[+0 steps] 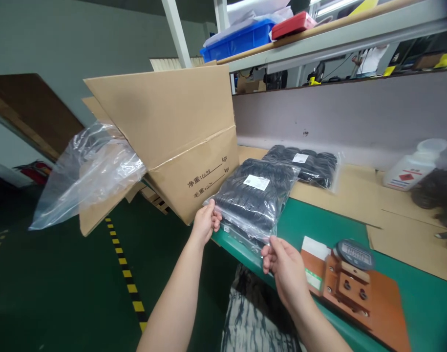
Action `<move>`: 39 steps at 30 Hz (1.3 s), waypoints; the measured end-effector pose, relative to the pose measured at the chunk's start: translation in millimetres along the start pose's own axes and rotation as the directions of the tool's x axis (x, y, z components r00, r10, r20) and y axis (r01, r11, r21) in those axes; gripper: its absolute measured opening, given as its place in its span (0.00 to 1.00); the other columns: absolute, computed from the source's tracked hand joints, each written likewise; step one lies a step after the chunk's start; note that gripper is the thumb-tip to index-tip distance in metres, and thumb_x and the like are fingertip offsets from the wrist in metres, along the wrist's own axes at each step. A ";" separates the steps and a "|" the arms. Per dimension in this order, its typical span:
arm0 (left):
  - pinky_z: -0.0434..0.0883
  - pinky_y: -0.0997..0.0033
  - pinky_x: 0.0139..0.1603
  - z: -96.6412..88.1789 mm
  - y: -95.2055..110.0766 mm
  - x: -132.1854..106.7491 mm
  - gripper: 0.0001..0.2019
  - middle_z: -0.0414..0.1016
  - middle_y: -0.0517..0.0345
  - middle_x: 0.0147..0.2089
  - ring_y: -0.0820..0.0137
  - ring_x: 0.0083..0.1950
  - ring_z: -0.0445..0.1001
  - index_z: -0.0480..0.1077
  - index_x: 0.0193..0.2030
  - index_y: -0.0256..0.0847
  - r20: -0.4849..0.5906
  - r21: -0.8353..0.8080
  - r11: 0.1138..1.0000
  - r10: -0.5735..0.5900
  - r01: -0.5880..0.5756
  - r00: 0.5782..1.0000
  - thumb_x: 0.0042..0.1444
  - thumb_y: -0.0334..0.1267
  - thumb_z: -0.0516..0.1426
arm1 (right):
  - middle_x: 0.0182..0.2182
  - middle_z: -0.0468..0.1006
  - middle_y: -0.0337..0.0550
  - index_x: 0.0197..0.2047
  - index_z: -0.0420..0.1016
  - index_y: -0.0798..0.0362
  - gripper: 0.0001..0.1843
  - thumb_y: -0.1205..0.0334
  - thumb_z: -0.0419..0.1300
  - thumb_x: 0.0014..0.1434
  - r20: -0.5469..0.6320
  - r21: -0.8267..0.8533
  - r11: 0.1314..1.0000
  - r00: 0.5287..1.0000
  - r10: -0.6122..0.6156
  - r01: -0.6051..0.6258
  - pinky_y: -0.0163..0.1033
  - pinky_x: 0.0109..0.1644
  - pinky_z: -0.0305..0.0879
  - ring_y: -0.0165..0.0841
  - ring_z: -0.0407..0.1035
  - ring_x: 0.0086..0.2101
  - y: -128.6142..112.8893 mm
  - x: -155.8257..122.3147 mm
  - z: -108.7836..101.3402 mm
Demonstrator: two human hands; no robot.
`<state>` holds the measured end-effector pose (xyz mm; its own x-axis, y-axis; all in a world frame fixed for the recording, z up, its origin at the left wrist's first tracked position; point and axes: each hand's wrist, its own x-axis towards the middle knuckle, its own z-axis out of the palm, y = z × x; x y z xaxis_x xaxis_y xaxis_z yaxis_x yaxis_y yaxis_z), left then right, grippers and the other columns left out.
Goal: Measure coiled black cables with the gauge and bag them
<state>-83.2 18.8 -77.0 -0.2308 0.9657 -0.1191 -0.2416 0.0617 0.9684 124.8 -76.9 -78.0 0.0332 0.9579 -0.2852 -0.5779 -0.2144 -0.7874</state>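
A clear plastic bag full of black rings point(253, 203), with a white label on top, is held over the near edge of the green table point(410, 298). My left hand point(205, 222) pinches its left corner, right beside the open cardboard box point(179, 142). My right hand point(285, 266) grips the bag's near corner. A second bag of black rings point(306, 164) lies flat on cardboard sheets behind it.
The box has a clear plastic liner point(87, 176) spilling out to the left. A brown fixture with a round digital gauge point(353, 278) sits at the table's near right. A white bottle point(414, 168) and loose black rings point(439, 195) lie at far right. Shelves with bins run above.
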 end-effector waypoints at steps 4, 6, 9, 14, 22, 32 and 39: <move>0.56 0.82 0.08 0.4 -1.8 0.9 0.25 0.69 0.63 0.18 0.80 0.12 0.60 0.64 0.25 0.38 -0.012 -0.007 1.000 0.018 -0.018 1.000 0.47 0.60 0.64 | 0.18 0.73 0.37 0.24 0.70 0.55 0.26 0.41 0.72 0.45 0.007 -0.004 1.000 1.000 -0.006 0.006 0.26 0.15 0.59 0.23 0.60 0.15 0.1 3.1 2.3; 0.56 0.83 0.08 0.3 -2.6 1.1 0.25 0.69 0.63 0.18 0.81 0.12 0.60 0.64 0.25 0.38 -0.014 -0.006 1.000 0.025 -0.025 1.000 0.47 0.59 0.64 | 0.17 0.72 0.37 0.24 0.71 0.56 0.25 0.41 0.72 0.45 0.018 -0.016 1.000 1.000 0.004 -0.003 0.27 0.13 0.58 0.23 0.59 0.13 1.0 6.2 3.2; 0.56 0.83 0.08 0.9 -3.5 1.0 0.25 0.69 0.63 0.18 0.81 0.12 0.60 0.64 0.24 0.38 -0.022 -0.004 0.999 0.038 -0.038 0.999 0.47 0.59 0.64 | 0.15 0.70 0.35 0.25 0.72 0.57 0.25 0.42 0.71 0.46 0.011 -0.020 1.000 1.000 -0.009 0.010 0.26 0.12 0.55 0.22 0.56 0.11 4.2 10.2 3.9; 0.56 0.83 0.08 3.3 -4.3 0.1 0.24 0.68 0.64 0.18 0.81 0.12 0.60 0.64 0.24 0.38 -0.040 -0.004 0.998 0.063 -0.064 0.997 0.49 0.58 0.63 | 0.16 0.71 0.34 0.28 0.72 0.56 0.23 0.44 0.71 0.48 -0.006 0.011 0.999 0.999 -0.051 0.051 0.25 0.11 0.53 0.21 0.56 0.11 9.7 10.3 3.3; 0.57 0.82 0.08 3.0 -4.5 2.1 0.23 0.68 0.65 0.18 0.81 0.11 0.59 0.66 0.25 0.38 -0.043 -0.014 0.998 0.065 -0.065 0.997 0.49 0.57 0.64 | 0.19 0.74 0.36 0.25 0.64 0.51 0.20 0.47 0.67 0.51 -0.014 0.071 0.996 0.998 -0.055 0.056 0.30 0.15 0.62 0.26 0.61 0.14 8.5 4.5 -0.2; 0.57 0.82 0.09 3.0 -6.8 3.3 0.22 0.68 0.65 0.18 0.81 0.11 0.59 0.65 0.25 0.39 -0.053 -0.007 0.997 0.078 -0.079 0.995 0.50 0.56 0.63 | 0.19 0.73 0.33 0.26 0.63 0.52 0.20 0.48 0.66 0.54 -0.049 -0.001 0.996 0.995 -0.088 0.088 0.27 0.12 0.57 0.23 0.58 0.11 14.5 8.7 -2.8; 0.57 0.82 0.08 4.0 -6.0 2.1 0.22 0.68 0.65 0.18 0.81 0.11 0.59 0.65 0.24 0.38 -0.049 0.003 0.997 0.082 -0.082 0.995 0.50 0.56 0.63 | 0.21 0.76 0.39 0.26 0.68 0.54 0.21 0.46 0.68 0.50 -0.029 -0.034 0.999 0.999 -0.038 0.037 0.30 0.14 0.61 0.25 0.62 0.13 8.5 11.1 3.6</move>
<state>-78.4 21.4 -82.3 -0.2962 0.9538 -0.0498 -0.2186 -0.0169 0.9757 117.3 -67.5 -85.9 0.0783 0.9594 -0.2710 -0.5483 -0.1856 -0.8154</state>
